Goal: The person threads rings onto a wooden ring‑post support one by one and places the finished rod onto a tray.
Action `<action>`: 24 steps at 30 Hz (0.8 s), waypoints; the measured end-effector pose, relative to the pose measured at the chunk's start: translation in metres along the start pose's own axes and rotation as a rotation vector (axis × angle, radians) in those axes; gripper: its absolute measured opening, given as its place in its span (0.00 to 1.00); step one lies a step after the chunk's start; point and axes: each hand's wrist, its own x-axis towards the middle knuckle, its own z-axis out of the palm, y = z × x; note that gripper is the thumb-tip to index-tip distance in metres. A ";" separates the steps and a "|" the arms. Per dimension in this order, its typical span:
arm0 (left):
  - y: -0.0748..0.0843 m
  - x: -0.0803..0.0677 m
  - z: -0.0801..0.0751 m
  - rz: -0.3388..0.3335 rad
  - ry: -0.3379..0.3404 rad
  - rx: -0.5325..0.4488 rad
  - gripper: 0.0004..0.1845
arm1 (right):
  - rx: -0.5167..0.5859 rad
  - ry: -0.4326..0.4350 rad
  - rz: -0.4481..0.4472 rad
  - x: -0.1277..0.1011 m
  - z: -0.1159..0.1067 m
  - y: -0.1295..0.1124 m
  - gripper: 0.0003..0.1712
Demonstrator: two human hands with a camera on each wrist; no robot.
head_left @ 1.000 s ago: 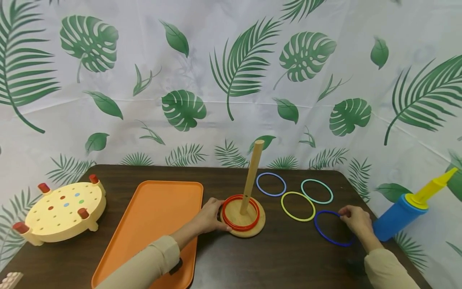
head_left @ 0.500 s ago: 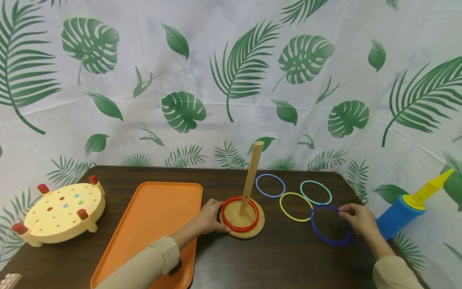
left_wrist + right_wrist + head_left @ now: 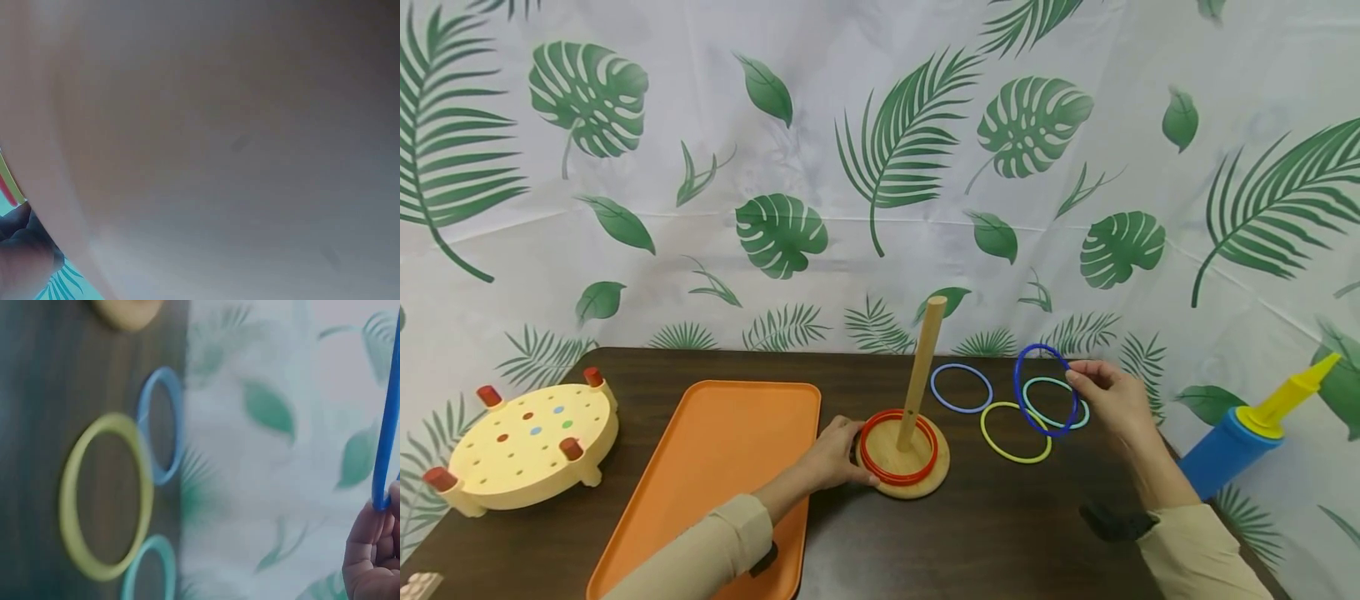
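My right hand (image 3: pixel 1108 400) pinches a dark blue ring (image 3: pixel 1043 389) by its rim and holds it tilted in the air, above the rings on the table; the ring's edge (image 3: pixel 387 412) shows in the right wrist view. My left hand (image 3: pixel 835 454) rests against the round wooden base (image 3: pixel 904 483) of an upright peg (image 3: pixel 921 371), where a red ring (image 3: pixel 898 447) lies around the peg. A light blue ring (image 3: pixel 961 387), a yellow ring (image 3: pixel 1015 432) and a teal ring (image 3: pixel 1057 403) lie flat to the peg's right. The left wrist view is blocked by something close.
An orange tray (image 3: pixel 707 475) lies left of the peg stand. A cream round peg board with red posts (image 3: pixel 523 442) stands at the far left. A blue and yellow pump (image 3: pixel 1251 433) lies at the table's right edge. A leaf-print cloth hangs behind.
My right hand has lifted the dark blue ring off the table and carried it up and to the left. The left hand has stayed on the base.
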 end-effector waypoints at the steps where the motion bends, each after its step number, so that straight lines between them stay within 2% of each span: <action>1: 0.000 0.000 0.000 0.002 0.002 -0.001 0.45 | 0.078 0.004 0.010 0.001 0.004 -0.008 0.15; 5: -0.001 0.000 0.000 0.015 0.013 -0.007 0.45 | 0.398 -0.005 0.040 0.003 0.016 -0.040 0.02; 8: 0.000 0.000 0.000 0.021 0.016 -0.010 0.45 | 0.544 -0.016 0.048 0.005 0.025 -0.063 0.03; 16: -0.001 -0.002 0.000 0.011 0.011 -0.005 0.45 | 0.553 -0.024 -0.011 0.008 0.050 -0.107 0.04; 20: -0.001 -0.003 0.001 0.009 0.007 -0.008 0.45 | 0.531 -0.047 -0.030 0.010 0.062 -0.117 0.01; 24: -0.001 -0.003 0.001 0.010 0.005 -0.010 0.45 | 0.484 -0.055 -0.031 0.011 0.073 -0.121 0.06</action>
